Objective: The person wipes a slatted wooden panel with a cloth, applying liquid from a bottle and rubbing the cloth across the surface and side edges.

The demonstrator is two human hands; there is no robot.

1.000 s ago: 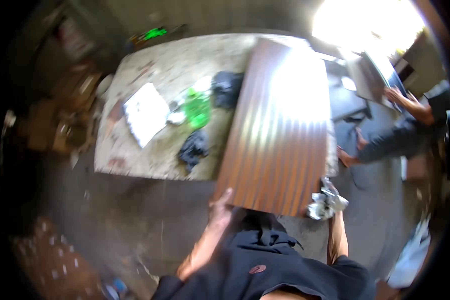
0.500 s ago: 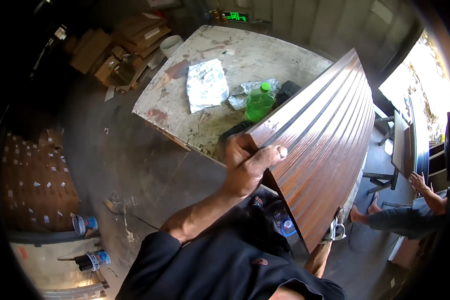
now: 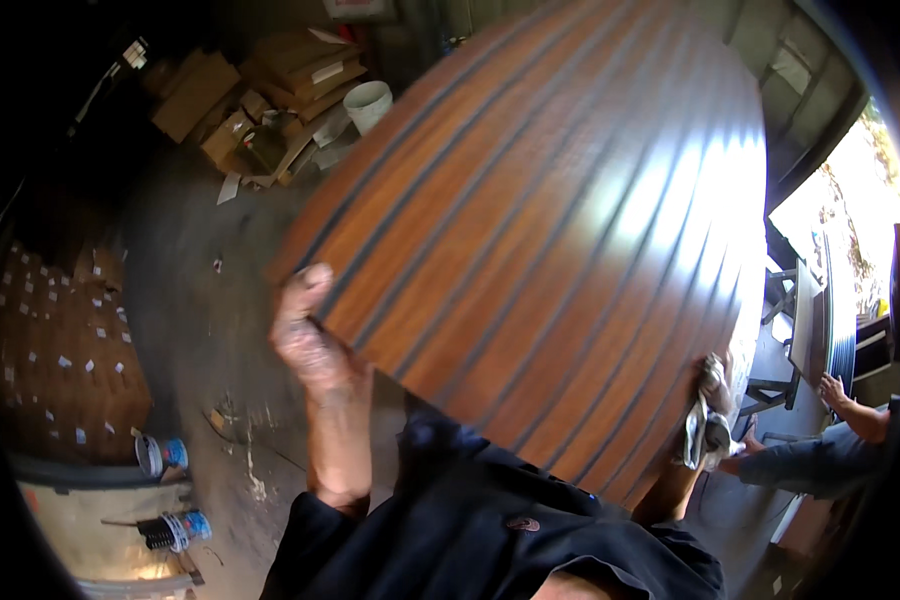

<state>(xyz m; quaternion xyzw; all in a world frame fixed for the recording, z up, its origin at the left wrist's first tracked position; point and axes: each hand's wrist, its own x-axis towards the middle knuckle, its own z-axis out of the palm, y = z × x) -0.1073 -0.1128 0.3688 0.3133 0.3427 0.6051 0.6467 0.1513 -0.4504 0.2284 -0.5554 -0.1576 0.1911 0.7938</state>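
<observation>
A large glossy brown wooden panel [image 3: 530, 250] with dark parallel grooves is held up in front of me, its face tilted toward me and shining at the right. My left hand [image 3: 318, 350] is closed around its near left corner, with the thumb on the grooved face and the fingers hidden underneath. At the panel's right edge, my right hand [image 3: 718, 400] grips the side. A crumpled grey rag [image 3: 695, 435] is caught in that hand, against the edge. The panel hides most of the worktable behind it.
Cardboard boxes [image 3: 305, 75] and a white bucket [image 3: 368, 104] stand at the back left. Stacked brown cartons [image 3: 65, 360] and small paint buckets [image 3: 160, 455] are along the left. Another person's hand [image 3: 836, 390] rests near long boards [image 3: 840, 310] on trestles at the right.
The panel has been lifted and turned, so its grooved face now spreads across the view and covers the table and green bottle. My left hand moved left with its corner; my right hand rose slightly.
</observation>
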